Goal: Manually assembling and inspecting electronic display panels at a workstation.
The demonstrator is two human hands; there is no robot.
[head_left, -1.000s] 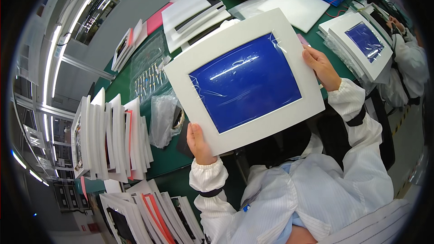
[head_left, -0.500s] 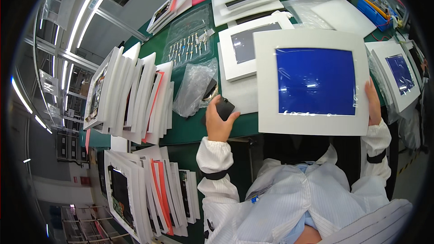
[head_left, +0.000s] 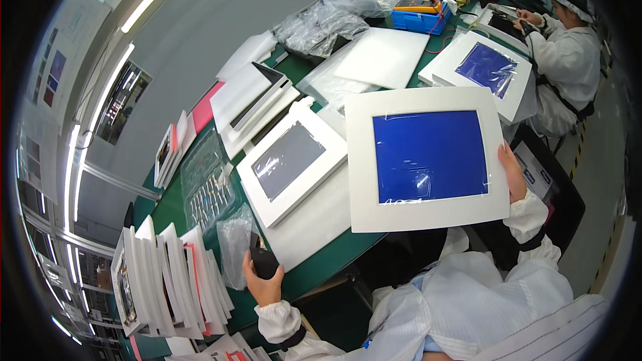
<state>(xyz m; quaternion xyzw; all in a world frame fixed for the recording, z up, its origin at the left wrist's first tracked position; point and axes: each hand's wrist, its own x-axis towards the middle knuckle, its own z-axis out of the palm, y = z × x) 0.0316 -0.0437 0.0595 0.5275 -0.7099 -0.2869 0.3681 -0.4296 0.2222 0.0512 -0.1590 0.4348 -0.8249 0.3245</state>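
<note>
My right hand (head_left: pixel 513 174) grips the right edge of a white-framed display panel (head_left: pixel 429 217), holding it up off the table. Its screen is covered by blue, shiny film. My left hand (head_left: pixel 266 287) is closed around a small black block-shaped object (head_left: pixel 265 264) near the table's front edge. Just behind that hand lies a clear plastic bag (head_left: pixel 234 247). Another white-framed panel (head_left: pixel 304 197), with a grey screen, lies on white foam sheeting (head_left: pixel 314 230) between my hands. The fingers of my right hand are partly hidden behind the panel.
Stacked frames with foam sheets (head_left: pixel 167 281) stand at left. Behind are a clear tray of small metal parts (head_left: pixel 208 194), foam-wrapped panels (head_left: pixel 254 103) and crumpled plastic (head_left: pixel 328 17). A blue bin (head_left: pixel 418 22) and a second blue-screened panel (head_left: pixel 487 70) sit near a co-worker (head_left: pixel 568 53).
My view has swung to the right, bringing the co-worker into sight. Both hands keep their holds on the black object and the panel.
</note>
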